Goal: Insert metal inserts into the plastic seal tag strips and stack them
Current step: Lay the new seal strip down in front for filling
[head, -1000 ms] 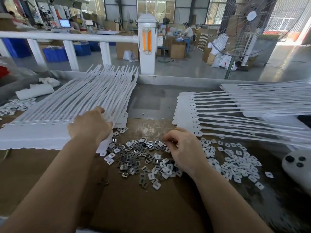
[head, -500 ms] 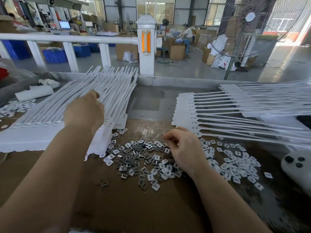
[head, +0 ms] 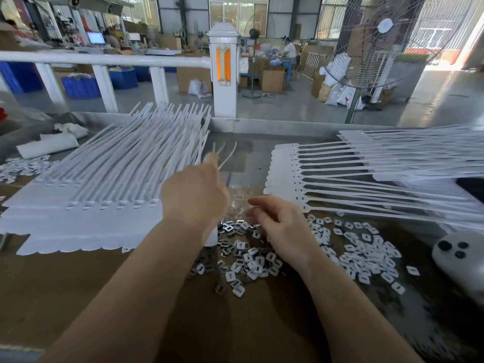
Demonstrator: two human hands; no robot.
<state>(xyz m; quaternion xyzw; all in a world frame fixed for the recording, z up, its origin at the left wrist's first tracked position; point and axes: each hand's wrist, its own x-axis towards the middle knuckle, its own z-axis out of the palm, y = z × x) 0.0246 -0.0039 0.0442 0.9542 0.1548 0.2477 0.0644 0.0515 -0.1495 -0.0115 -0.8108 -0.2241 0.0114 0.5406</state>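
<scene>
Left hand point(head: 195, 197): fingers curled round one seal tag strip point(head: 227, 155), thin tails blurred, projecting beyond the knuckles. Right hand point(head: 281, 226): beside the left, fingers loosely bent; whether they pinch an insert cannot be told. Metal inserts point(head: 246, 255): loose heap directly beneath both hands, on brown cardboard point(head: 78, 289). Strip stack point(head: 104, 184): outboard of the left hand. Second strip stack point(head: 366, 176): outboard of the right hand.

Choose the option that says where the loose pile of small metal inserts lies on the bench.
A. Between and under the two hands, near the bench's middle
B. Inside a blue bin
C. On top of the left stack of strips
A: the metal inserts are scattered on the brown bench top, below the left hand and right hand.
</scene>
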